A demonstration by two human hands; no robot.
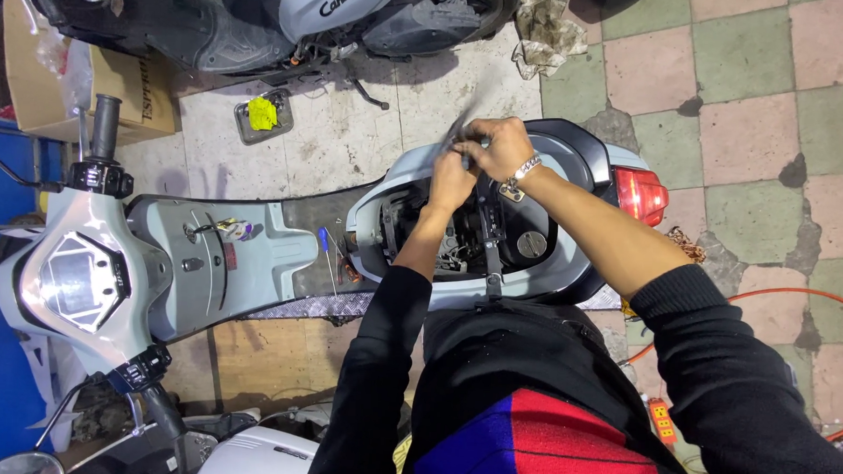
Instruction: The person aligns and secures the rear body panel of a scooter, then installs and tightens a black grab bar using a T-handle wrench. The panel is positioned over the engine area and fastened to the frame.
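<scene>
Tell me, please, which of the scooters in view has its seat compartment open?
The pale grey scooter lying across the middle: both hands work over its open compartment. The dark scooter at the top and the white one at the bottom show none.

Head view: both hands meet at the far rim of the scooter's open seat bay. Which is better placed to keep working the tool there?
Probably right: the right hand covers the blurred tool, while the left hand sits just below it.

Scooter repair workshop. Pale scooter w/ seat off, underseat bay exposed. Second scooter far side. Small parts tray on stained tile floor, dirty rag far, cardboard box left, orange cable right.
</scene>
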